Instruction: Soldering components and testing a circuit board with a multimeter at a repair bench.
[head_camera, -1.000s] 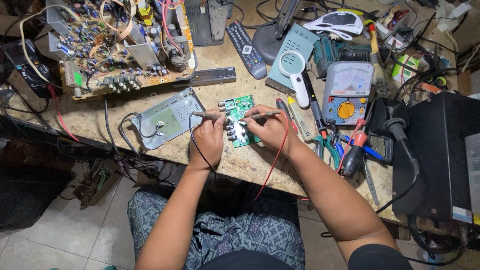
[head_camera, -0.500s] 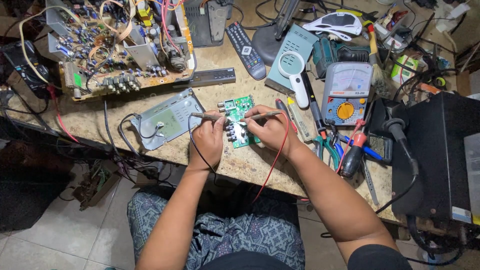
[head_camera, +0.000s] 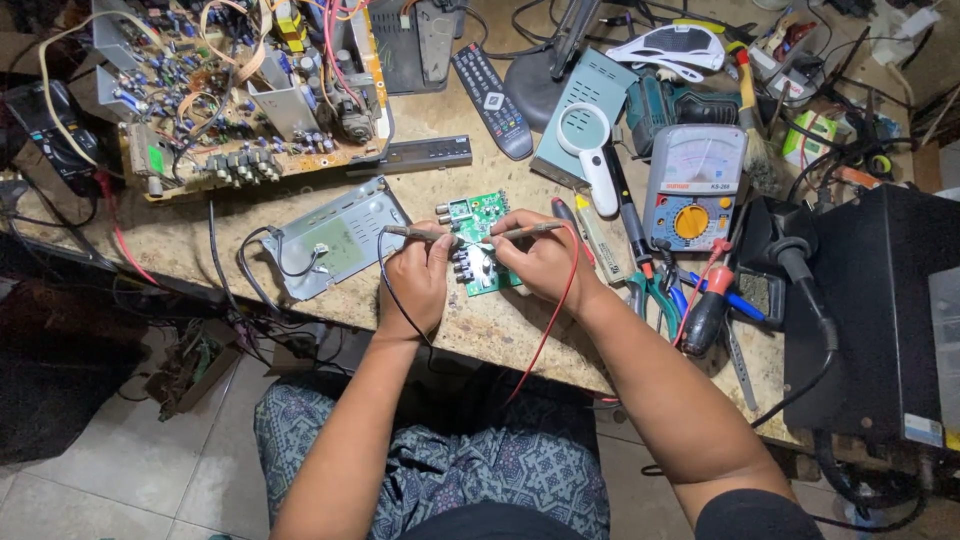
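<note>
A small green circuit board (head_camera: 478, 215) lies on the workbench in front of me. My left hand (head_camera: 418, 278) grips a black-wired test probe (head_camera: 412, 233), tip on the board. My right hand (head_camera: 545, 262) grips a red-wired test probe (head_camera: 528, 230), tip also on the board from the right. Both hands rest partly over the board's near half. The red wire (head_camera: 556, 310) loops down past my right wrist. An analog multimeter (head_camera: 693, 186) with a yellow dial lies to the right.
A large populated circuit board (head_camera: 240, 90) sits at the back left, a grey metal cover (head_camera: 335, 238) beside my left hand. A remote (head_camera: 492, 85), magnifying glass (head_camera: 590, 150), pliers (head_camera: 655, 295), screwdrivers and a black box (head_camera: 880, 310) crowd the right side.
Both hands stay on the board with the probes; any shift of the probe tips is too slight to see.
</note>
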